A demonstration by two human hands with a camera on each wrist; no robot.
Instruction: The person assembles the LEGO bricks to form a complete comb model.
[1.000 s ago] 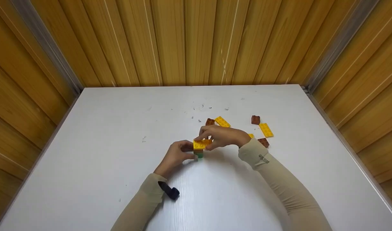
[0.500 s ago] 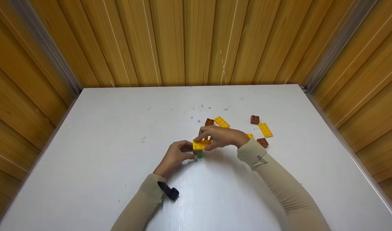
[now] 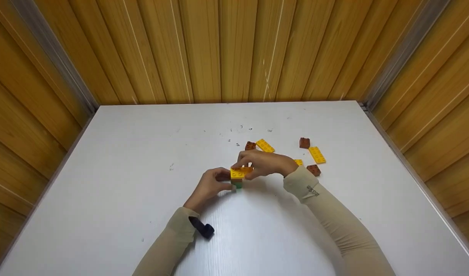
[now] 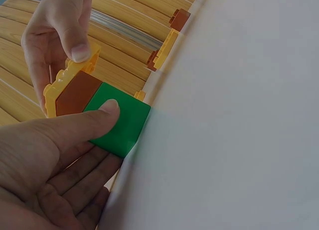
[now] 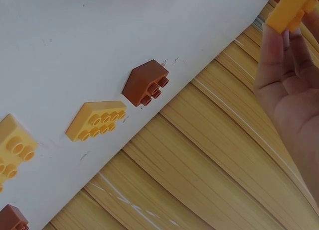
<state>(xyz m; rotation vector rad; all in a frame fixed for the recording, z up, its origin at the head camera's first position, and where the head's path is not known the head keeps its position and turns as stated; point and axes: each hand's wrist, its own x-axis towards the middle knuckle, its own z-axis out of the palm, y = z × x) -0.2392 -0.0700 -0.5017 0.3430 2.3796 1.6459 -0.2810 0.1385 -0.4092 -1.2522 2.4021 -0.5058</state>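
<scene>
A small stack stands on the white table: a green block [image 4: 122, 118] at the bottom, a brown brick [image 4: 79, 94] on it, and a yellow plate [image 3: 238, 173] on top, jutting out to the right. My left hand [image 3: 211, 186] grips the stack low from the left, its thumb on the green block in the left wrist view. From above and the right, my right hand [image 3: 267, 163] pinches the yellow plate, also visible at the upper right of the right wrist view. The undersides of the stacked pieces are hidden.
Beyond my right hand lie a brown brick [image 3: 250, 145] and a yellow plate [image 3: 265, 145]. Farther right are a brown brick [image 3: 305, 143], a yellow plate [image 3: 317, 155], another brown brick [image 3: 313, 170] and a partly hidden yellow piece [image 3: 298, 162]. Wood-patterned panels surround the table's back and sides.
</scene>
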